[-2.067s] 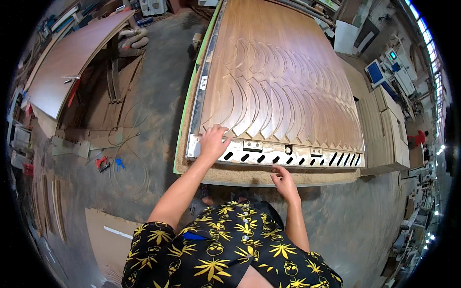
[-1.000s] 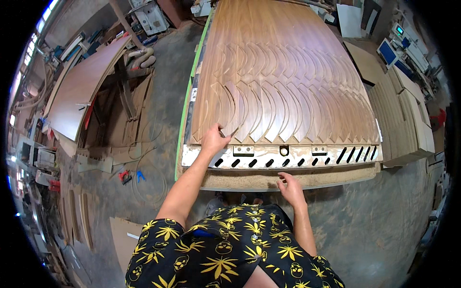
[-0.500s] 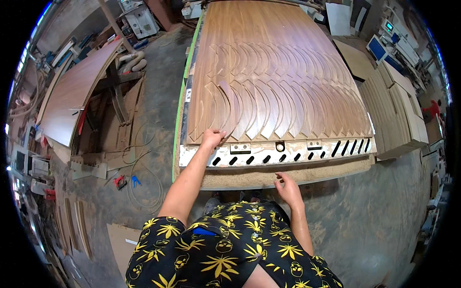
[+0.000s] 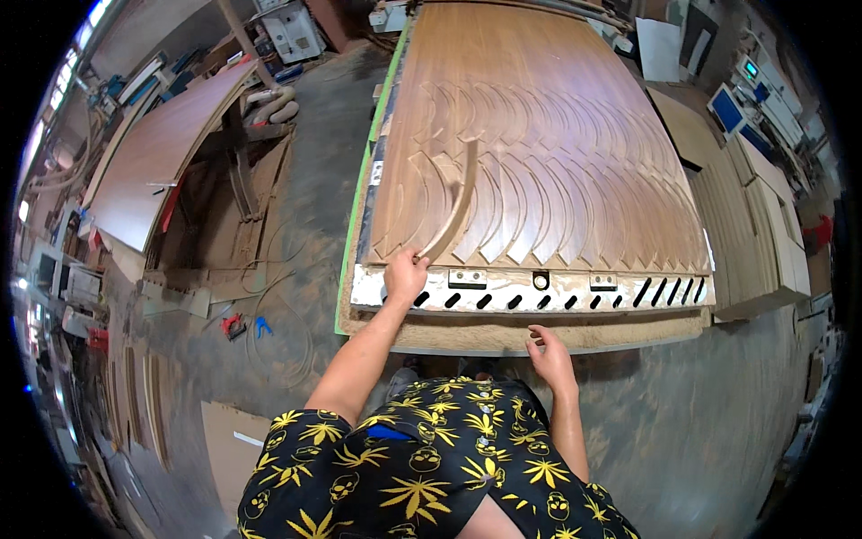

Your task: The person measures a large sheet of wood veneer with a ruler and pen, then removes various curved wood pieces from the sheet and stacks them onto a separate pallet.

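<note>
I have the left hand pinching the near end of a curved wooden strip between thumb and fingers, so the strip lies ahead of that hand, on its far side. Its long axis runs away from the body and leans right, bowing rightward, its narrow side showing over the brown sheet; I can't tell whether its far end touches. The right hand is farther off, right of the strip and closer to the body, fingers loosely curled and apart, gripping nothing, near the edge of the pale board. For containers, I see only the sheet's cut outlines, holding rows of similar curved pieces.
</note>
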